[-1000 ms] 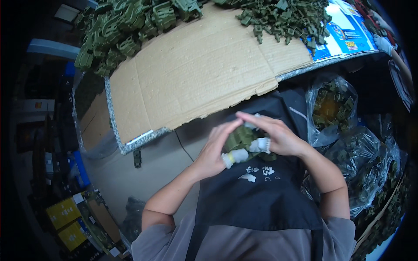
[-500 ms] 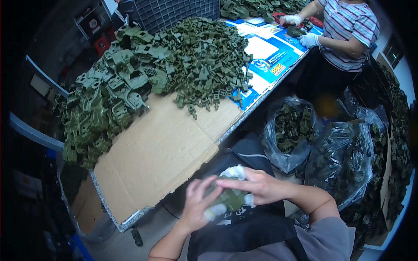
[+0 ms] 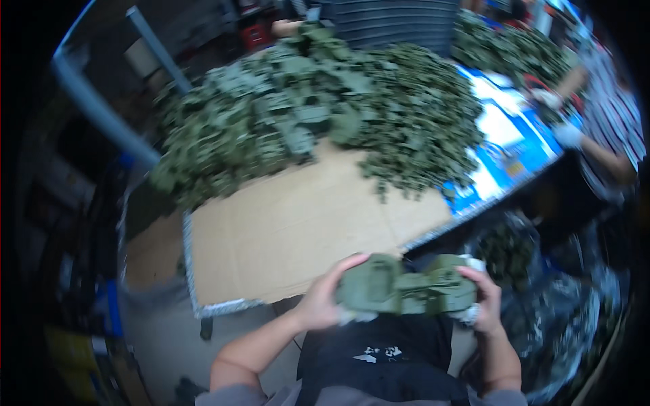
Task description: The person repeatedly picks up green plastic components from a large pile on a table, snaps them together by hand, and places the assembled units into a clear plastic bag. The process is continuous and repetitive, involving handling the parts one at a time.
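2 hands, left hand point(image 3: 323, 304) and right hand point(image 3: 482, 298), are closed around 1 green toy vehicle point(image 3: 406, 292) below the cardboard-covered table's point(image 3: 284, 237) near edge; a big green parts heap point(image 3: 318, 122) looks unprocessed.

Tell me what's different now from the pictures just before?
The left hand and right hand were bunched close over a small green piece at the apron. Now they sit apart, gripping the ends of a bigger green plastic toy vehicle, lifted toward the cardboard sheet. The view swung up too. The pile of green toy parts stayed on the table.
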A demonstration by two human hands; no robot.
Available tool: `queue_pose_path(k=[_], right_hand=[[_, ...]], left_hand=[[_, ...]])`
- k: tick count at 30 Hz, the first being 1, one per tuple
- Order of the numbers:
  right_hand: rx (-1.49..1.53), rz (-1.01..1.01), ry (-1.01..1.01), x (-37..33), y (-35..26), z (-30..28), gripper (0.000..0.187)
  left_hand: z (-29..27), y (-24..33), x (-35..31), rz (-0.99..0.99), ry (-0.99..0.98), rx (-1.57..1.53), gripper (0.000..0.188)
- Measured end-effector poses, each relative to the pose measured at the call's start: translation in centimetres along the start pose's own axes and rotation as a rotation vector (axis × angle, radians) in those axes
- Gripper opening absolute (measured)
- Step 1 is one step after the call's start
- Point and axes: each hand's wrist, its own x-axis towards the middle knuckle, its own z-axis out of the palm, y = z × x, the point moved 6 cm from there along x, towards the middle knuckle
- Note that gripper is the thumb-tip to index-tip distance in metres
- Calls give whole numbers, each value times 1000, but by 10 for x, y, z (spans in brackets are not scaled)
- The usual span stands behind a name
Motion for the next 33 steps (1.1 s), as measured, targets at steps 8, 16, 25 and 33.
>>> queue_pose_path(k=[8,16,25,33], right_hand=[[-552,-298,994,143,82,-263,47],[-1047,-159,680,214,170,-302,59],[-744,-355,528,173,66,-154,45],[-171,-412,118,176,-29,38,71]], left_hand=[[-185,22,120,43,545,806,95],[-293,-10,271,-436,900,868,91],[-263,-16,277,-137,1100,1165,74],[-168,69,166,794,973,617,63]])
